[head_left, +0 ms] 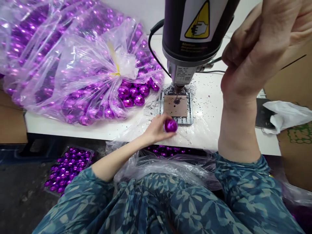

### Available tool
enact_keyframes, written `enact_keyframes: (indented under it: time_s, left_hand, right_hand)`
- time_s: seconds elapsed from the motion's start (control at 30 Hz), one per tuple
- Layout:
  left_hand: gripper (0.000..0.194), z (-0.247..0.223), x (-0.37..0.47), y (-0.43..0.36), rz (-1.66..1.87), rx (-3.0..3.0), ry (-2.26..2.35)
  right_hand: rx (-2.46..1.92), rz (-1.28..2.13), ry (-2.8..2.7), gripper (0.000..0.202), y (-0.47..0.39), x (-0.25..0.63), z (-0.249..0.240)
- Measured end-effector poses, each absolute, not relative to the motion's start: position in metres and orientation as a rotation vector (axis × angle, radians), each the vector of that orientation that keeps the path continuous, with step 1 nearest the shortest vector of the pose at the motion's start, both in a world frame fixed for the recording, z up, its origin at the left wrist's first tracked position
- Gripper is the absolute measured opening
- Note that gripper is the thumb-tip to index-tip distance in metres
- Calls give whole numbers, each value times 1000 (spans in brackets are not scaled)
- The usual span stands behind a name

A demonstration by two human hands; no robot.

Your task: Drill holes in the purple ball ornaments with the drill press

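My left hand (158, 128) pinches a shiny purple faceted ball (171, 125) between thumb and fingers. A small dark spot shows on the ball's top. The ball is just in front of the drill press base (190, 113), on which lies a brown square plate (168, 109) with a hole and dark shavings. Over the plate hangs the dark drill press head (192, 48) with a yellow hand-warning label. Raised at the right, my right hand (258, 48) is closed round the end of the drill press lever (216, 60). The drill bit cannot be made out.
A big clear bag (80, 65) of purple balls fills the table's left side. Below left is a tray (91, 155) of such balls. More balls (165, 150) lie under the table edge. A phone (263, 113) and white tissue (290, 112) are at right, near cardboard (290, 71).
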State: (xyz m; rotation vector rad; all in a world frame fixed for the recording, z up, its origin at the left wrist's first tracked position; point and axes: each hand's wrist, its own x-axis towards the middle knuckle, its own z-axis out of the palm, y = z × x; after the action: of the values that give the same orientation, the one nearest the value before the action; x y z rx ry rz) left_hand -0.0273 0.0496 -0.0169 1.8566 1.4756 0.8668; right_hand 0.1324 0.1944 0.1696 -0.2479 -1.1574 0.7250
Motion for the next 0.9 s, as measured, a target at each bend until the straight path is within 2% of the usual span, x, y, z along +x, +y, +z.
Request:
enact_keyframes:
  time_s: [0.07,0.13,0.23,0.33,0.43,0.5,0.63,0.77,0.9]
  left_hand:
    - [56,-7,-34,23,585,2033,1282]
    - [56,-4,-43,10,474,2097,1164]
    - [34,-7,-63,25,633,2084,1261]
    - [15,-16,-95,77,951,2061,1708]
    - [17,-25,-125,138,1082,1900,2165]
    - [18,-30,-134,170,1092,1786,2277]
    - [19,-34,-131,196,1042,1703,2251]
    - [10,-31,-130,192,1108,1679,2140]
    - [30,-26,-141,192,967,1660,2087]
  right_hand:
    - [-227,696,-1160,41,198,132,165]
    - [-204,656,-1152,42,201,131,161]
    - [-214,630,-1149,43,202,131,160]
    - [-272,653,-1139,47,200,133,160]
    - [-312,647,-1126,50,201,133,159]
    - [-311,615,-1122,49,202,132,158]
    - [-201,584,-1053,46,208,129,155]
    - [-170,608,-1072,46,210,129,152]
    - [-187,594,-1092,46,206,131,152]
